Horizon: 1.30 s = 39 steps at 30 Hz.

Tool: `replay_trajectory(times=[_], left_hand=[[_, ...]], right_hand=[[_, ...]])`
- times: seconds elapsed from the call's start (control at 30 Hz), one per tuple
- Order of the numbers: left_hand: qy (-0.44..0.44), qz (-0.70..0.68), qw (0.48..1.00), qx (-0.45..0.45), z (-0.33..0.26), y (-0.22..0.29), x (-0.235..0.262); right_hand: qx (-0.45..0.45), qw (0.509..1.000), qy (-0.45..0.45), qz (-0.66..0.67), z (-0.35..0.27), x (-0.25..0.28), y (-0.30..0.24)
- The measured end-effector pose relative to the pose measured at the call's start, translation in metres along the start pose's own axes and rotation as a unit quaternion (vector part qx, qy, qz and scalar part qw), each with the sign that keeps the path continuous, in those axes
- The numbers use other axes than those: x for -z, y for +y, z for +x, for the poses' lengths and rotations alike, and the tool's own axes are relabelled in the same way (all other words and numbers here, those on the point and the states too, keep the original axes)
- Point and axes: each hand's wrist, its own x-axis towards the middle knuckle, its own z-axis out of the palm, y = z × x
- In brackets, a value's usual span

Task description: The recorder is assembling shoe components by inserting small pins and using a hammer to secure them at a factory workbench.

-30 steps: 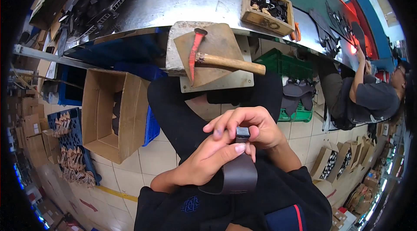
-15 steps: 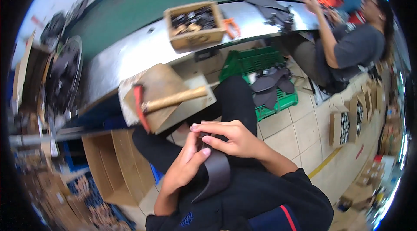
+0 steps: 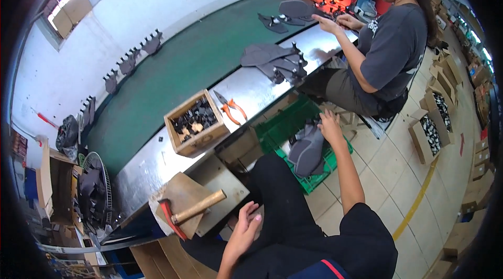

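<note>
My right hand is stretched out over the right side of a green crate on the floor. Its fingers are spread, and nothing shows in them. Several flat dark-grey pieces with rounded outlines lie in the crate, just below that hand. Near my lap, my left hand hovers with loosely bent fingers and holds nothing visible. Beside it, a hammer with a red head and wooden handle rests on a brown board over a low metal stand.
On the steel bench edge stand a wooden box of small black parts and orange-handled pliers. Grey pieces with black fittings lie farther along. A co-worker sits at the right; open cartons stand on the floor behind.
My hands have come apart and the curved dark-grey piece is no longer in them. The right hand has swung out to the crate; the left stays near my lap. The view has turned.
</note>
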Motion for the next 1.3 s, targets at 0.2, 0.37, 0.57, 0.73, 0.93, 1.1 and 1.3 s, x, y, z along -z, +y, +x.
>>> replay_trajectory(times=[0.2,0.37,0.57,0.73,0.93,1.1,1.3], left_hand=[[0.037,0.039,0.998,0.018,0.003,-0.010,0.016],[0.036,0.100,0.994,0.007,0.002,0.023,0.010],[0.265,0.344,0.853,-0.290,0.007,0.062,0.030],[0.349,0.276,0.807,-0.389,0.003,0.092,0.079],[0.354,0.009,0.843,-0.406,-0.087,0.071,0.110],[0.557,-0.055,0.765,-0.317,-0.084,0.028,0.132],[0.608,0.301,0.733,-0.047,-0.029,-0.025,0.164]], right_hand=[[0.070,0.958,0.161,0.226,0.152,0.080,-0.134],[-0.027,0.982,0.053,0.182,0.218,0.074,-0.149],[0.049,0.765,-0.023,0.641,0.120,0.207,-0.260],[0.281,0.518,-0.261,0.764,-0.016,0.315,-0.343],[0.372,0.801,0.079,0.462,-0.035,0.271,-0.379],[0.403,0.856,-0.251,0.204,-0.077,0.198,-0.380],[0.301,0.898,-0.225,0.228,-0.080,0.196,-0.321]])
